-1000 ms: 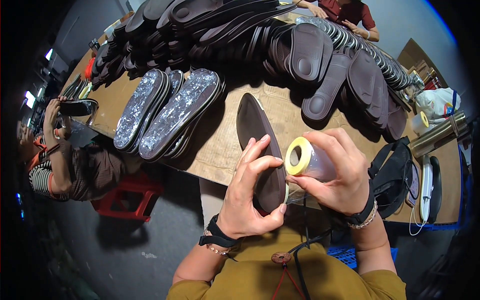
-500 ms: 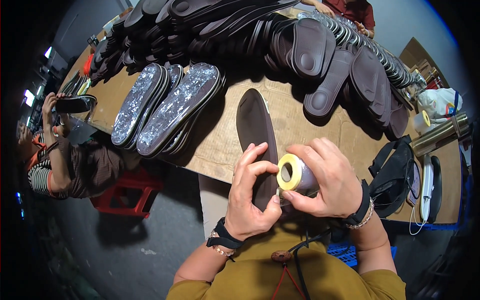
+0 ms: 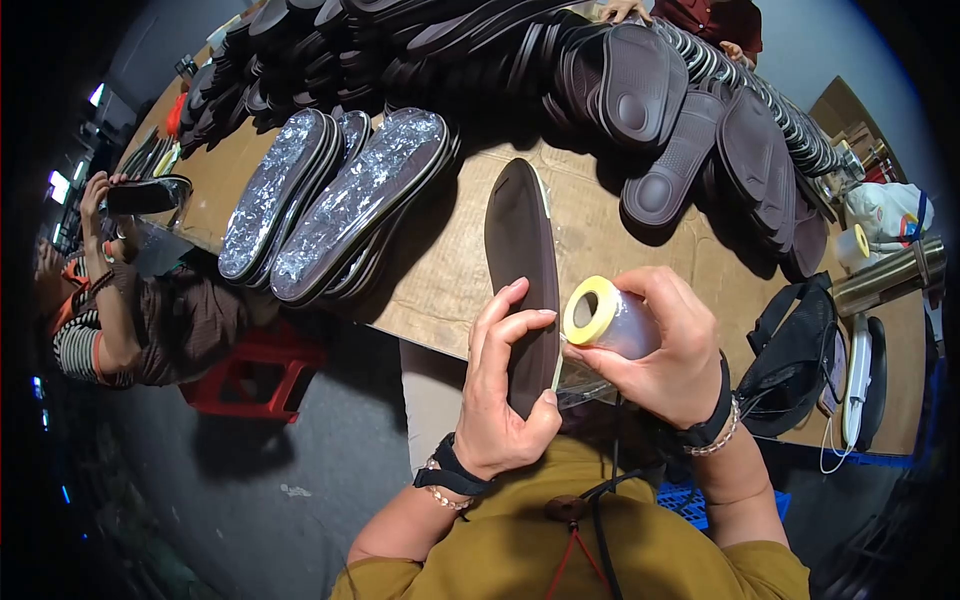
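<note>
Dark insole (image 3: 520,250) at centre frame, long axis near vertical, rounded tip pointing to the upper edge.

I see my left hand (image 3: 505,390) clamping its lower end, fingers pressed together over the top, thumb underneath. My right hand (image 3: 665,345), just right of it, wraps a tape roll (image 3: 605,315) with a yellow core. Foil-covered soles (image 3: 335,200) lie upper left on the cardboard-topped table (image 3: 620,245).

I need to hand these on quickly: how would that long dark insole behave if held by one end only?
The dark insole looks thin and flat, so it would probably flex or droop. It seems light: the left hand steadies it with fingertips alone. Its smooth face may be a little slippery, though the right hand holding the tape roll hides part of it.
</note>
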{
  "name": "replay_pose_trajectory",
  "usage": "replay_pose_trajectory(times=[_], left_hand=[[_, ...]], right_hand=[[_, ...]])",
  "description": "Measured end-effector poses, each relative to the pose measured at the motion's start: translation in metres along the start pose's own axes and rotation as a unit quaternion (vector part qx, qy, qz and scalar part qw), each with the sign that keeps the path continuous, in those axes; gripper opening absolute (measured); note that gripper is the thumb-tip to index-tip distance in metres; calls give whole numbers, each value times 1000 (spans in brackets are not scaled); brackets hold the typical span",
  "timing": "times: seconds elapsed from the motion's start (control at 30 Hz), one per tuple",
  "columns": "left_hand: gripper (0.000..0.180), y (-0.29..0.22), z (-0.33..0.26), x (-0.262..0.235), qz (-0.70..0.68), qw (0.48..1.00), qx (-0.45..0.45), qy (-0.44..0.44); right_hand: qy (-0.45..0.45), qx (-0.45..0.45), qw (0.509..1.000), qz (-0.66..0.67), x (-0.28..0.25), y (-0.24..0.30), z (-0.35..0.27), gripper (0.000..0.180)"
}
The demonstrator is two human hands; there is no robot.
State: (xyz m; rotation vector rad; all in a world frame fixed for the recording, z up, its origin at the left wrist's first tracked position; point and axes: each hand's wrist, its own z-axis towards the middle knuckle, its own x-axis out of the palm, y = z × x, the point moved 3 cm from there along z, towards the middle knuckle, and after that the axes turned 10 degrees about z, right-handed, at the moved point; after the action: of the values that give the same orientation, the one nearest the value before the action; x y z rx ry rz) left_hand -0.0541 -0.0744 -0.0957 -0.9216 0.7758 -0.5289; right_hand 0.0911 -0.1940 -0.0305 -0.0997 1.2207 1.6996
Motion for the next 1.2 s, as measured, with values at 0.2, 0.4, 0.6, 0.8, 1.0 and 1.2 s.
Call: replay_pose_trajectory(times=[0.2, 0.4, 0.6, 0.8, 1.0, 1.2], left_hand=[[73, 0, 0, -1, 12, 1000, 11, 1], [84, 0, 1, -1, 45, 999, 16, 12], [93, 0, 3, 2, 93, 995, 0, 19], [96, -1, 5, 3, 118, 993, -3, 32], [92, -1, 6, 6, 145, 989, -31, 27], [82, 0, 4, 7, 138, 989, -49, 16]], right_hand=[[5, -2, 1000, -25, 4, 3, 1, 52], [16, 0, 999, -42, 4, 5, 2, 50], [43, 8, 997, -69, 5, 4, 0, 49], [45, 12, 996, -76, 6, 2, -3, 49], [46, 18, 996, -73, 7, 1, -4, 51], [88, -2, 994, -62, 10, -9, 1, 59]])
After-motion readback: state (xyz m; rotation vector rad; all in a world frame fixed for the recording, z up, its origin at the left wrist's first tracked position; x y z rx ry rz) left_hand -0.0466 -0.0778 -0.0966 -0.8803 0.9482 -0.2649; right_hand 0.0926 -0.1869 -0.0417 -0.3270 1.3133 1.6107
